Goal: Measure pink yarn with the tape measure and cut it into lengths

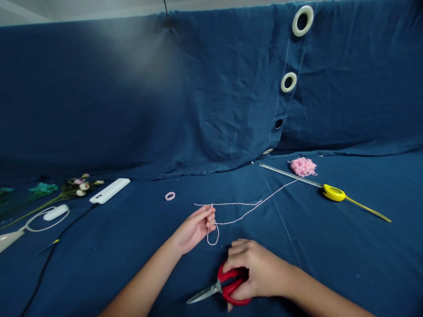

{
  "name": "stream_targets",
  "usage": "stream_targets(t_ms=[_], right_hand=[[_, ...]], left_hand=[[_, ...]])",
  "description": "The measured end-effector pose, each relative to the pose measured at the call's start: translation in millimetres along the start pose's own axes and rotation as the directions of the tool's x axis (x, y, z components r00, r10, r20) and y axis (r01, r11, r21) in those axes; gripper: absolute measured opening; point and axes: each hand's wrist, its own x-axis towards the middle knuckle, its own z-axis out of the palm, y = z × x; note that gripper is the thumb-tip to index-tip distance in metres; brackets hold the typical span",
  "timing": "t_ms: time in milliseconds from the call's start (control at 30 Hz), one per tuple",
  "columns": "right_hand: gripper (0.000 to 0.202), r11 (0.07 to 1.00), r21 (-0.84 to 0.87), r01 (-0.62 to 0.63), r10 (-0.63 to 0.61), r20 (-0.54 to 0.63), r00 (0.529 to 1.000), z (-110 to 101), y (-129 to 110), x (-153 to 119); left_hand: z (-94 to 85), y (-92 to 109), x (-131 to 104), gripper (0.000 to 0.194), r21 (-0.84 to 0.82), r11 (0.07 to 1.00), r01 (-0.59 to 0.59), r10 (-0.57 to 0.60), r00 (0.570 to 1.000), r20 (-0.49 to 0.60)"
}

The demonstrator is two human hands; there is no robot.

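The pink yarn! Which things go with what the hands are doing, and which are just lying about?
Seem in use:
pink strand, in the left hand
red scissors, in the right hand
pink yarn bundle
maybe the tape measure, pulled out nearby

Probably just lying about:
pink ring
flowers
white oblong thing
small white gadget

The cloth (346, 246) gives open passage on the right, nearer than the tape (333, 193), and on the left between the left hand (196, 226) and the strip (110, 191), past the ring (169, 198). Yarn (274, 194) bars the middle, running to the far-right ball (303, 167). Scissors (216, 288) block the near gap between the forearms; the curtain (214, 88) walls the far side.
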Motion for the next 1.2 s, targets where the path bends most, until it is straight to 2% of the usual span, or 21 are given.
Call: stream_targets(t_ms=[533,667,800,1033,1200], right_hand=[[0.026,0.996,-0.093,-0.011,0.011,0.001,1.000,4.2,4.1,-1.8],[0.031,0.989,-0.140,-0.048,0.055,0.046,0.997,-0.2,-0.6,-1.1],[0.031,0.986,-0.168,-0.022,0.039,0.097,0.995,-5.4,-6.4,-0.7],[0.041,0.961,-0.274,-0.021,0.048,0.090,0.995,-1.0,-2.9,-1.3],[0.036,0.961,-0.274,-0.033,0.064,0.105,0.992,-3.4,-6.7,-1.0]], left_hand=[[-0.8,-1.3,0.7,0.010,0.015,1.000,-0.012,0.011,1.000,0.012],[-0.4,-1.7,0.6,0.011,0.013,1.000,-0.010,0.010,1.000,0.006],[0.5,-1.7,0.7,0.013,0.020,1.000,-0.008,0.008,1.000,0.002],[-0.4,-1.7,1.7,0.012,0.010,1.000,-0.009,0.009,1.000,0.011],[-0.3,-1.5,1.4,0.014,-0.001,1.000,-0.001,0.001,1.000,0.004]])
